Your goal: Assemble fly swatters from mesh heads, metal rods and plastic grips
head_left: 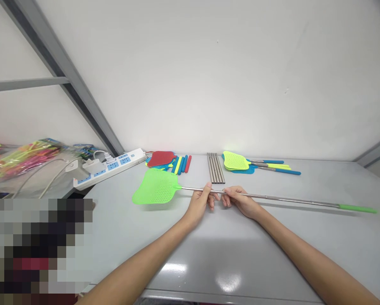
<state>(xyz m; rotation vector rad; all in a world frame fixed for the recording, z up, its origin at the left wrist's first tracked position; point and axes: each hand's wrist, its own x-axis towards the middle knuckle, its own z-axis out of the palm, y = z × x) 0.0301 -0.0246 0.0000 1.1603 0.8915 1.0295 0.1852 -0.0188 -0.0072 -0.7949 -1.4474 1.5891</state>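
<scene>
Green head point(158, 186): plastic, thin, perforated mesh.
Rod point(285, 199): bare metal, smooth, polished.
Green grip point(358, 208): plastic or foam, cannot tell which.
Red head point(161, 159): perforated plastic, matt.
Yellow head point(236, 160): perforated plastic, bright and smooth.
Loose grips point(188, 164): matt, smooth; material uncertain.
Tubes point(215, 168): bare metal, silvery, shiny.
Power strip point(113, 168): hard plastic, smooth.
Bag point(34, 156): clear plastic film, glossy, crinkled.
Table point(228, 254): smooth, glossy toward the front, with mirrored highlights.
Wall point(209, 84): matt, mostly smooth, a few small marks.
Frame point(65, 63): apparently painted metal, low sheen.
</scene>
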